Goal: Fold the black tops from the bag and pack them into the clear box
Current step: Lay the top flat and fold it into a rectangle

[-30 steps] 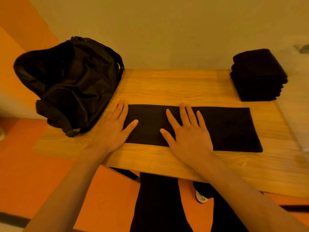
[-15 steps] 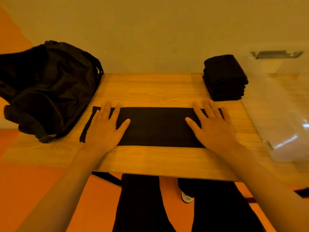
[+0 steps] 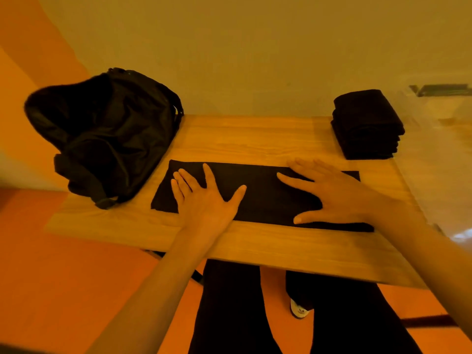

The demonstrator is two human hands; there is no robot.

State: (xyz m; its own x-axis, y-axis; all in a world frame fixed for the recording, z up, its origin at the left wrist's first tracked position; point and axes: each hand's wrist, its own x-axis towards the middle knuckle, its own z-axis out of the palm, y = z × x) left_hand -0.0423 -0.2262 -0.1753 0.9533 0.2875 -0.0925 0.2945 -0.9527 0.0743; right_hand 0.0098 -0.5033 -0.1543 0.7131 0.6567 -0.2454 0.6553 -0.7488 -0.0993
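Note:
A black top (image 3: 263, 192), folded into a long flat strip, lies across the middle of the wooden table (image 3: 245, 139). My left hand (image 3: 207, 200) presses flat on its left part with fingers spread. My right hand (image 3: 334, 198) lies flat on its right part, fingers straight and pointing left. The black bag (image 3: 107, 134) slumps at the table's left end. A stack of folded black tops (image 3: 367, 126) stands at the far right corner. The clear box (image 3: 439, 159) sits off the table's right edge, faint and see-through.
A pale wall runs behind the table. The floor is orange. My dark-trousered legs and a white shoe (image 3: 298, 309) show below the table's near edge.
My right hand slid rightward along the strip over the last second and now points its fingers left. My left hand shifted slightly right onto the cloth. The camera view swung.

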